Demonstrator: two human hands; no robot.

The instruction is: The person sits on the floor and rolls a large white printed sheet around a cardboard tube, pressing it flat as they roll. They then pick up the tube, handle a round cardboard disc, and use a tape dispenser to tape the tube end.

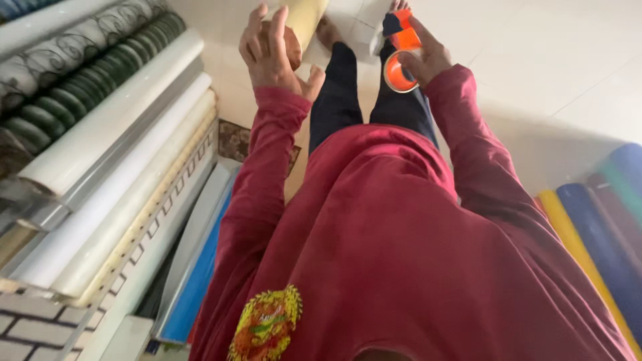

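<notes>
Looking down my red-sleeved body, I see my left hand (269, 53) wrapped around the end of a cream-coloured roll (306, 19) that runs off the top edge. My right hand (422, 55) grips an orange tape dispenser (400, 61) with a ring of tape on it, held a little to the right of the roll. Both hands are raised above my dark trouser legs and bare feet on the pale tiled floor (535, 60).
Stacked rolls of patterned and plain sheet (100, 127) lie along the left, with a brick-patterned one at the lower left. Blue and yellow rolls (595, 227) lie at the right edge. A small patterned mat (234, 140) sits by the left stack.
</notes>
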